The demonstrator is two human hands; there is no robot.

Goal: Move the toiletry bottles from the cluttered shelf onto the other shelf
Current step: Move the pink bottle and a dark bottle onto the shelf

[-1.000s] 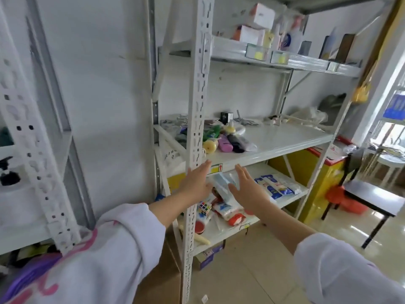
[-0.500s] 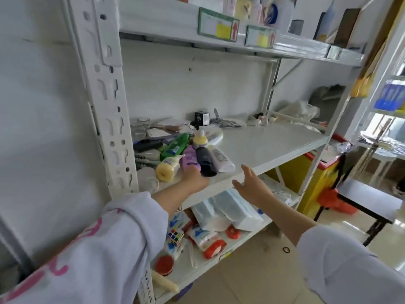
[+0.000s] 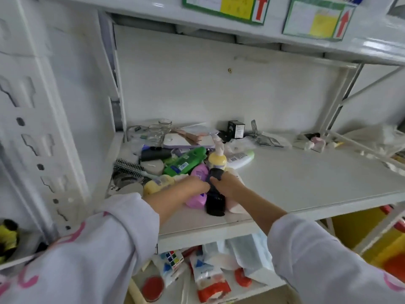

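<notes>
A heap of toiletry bottles lies at the left of the white middle shelf. Among them are a green bottle, a yellow pump bottle, a white tube with a green cap and a yellow bottle on its side. My left hand is wrapped over the middle of a purple bottle. My right hand grips the upper part of a black bottle beside it. A pale pink bottle lies partly hidden under my right wrist.
A hairbrush, glass jars, a small black box and papers lie behind the heap. The upper shelf carries green-framed labels. The lower shelf holds packets and a puzzle cube. An upright post stands at the left.
The view has closed in on the middle shelf. Both hands rose from the shelf's front edge into the heap; the left now covers the purple bottle and the right holds the black one.
</notes>
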